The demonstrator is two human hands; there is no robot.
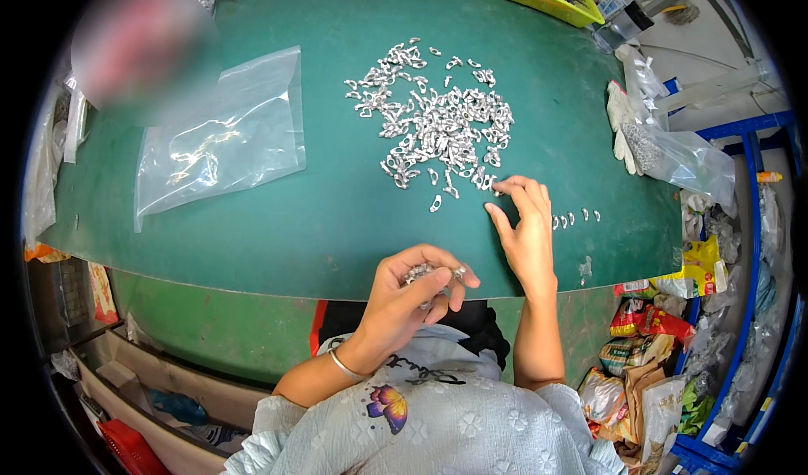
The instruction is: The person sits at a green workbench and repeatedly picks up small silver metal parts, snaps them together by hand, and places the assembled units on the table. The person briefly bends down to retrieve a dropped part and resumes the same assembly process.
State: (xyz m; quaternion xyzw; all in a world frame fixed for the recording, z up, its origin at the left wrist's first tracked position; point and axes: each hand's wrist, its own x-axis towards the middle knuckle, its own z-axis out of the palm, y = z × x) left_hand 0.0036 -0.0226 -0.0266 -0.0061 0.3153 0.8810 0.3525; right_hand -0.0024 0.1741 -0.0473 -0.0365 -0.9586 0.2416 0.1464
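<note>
My left hand (402,294) is closed around a handful of small silvery metal parts (418,275), held just over the table's front edge. One more such part shows between its thumb and fingertips. My right hand (526,227) reaches over the table with thumb and forefinger apart. Its fingertips are at the lower right fringe of a loose pile of the same metal parts (450,126), each with a ring-like hole. Whether they touch a part there is hard to see. Right of that hand, several metal parts (571,218) lie spaced out in a short row.
A clear plastic bag (227,138) lies flat on the green table (328,222), left of the pile. At the back right stands a yellow-green bin (547,0) with tools. Gloves (623,130) and plastic bags line the right edge, beside a blue rack (745,298).
</note>
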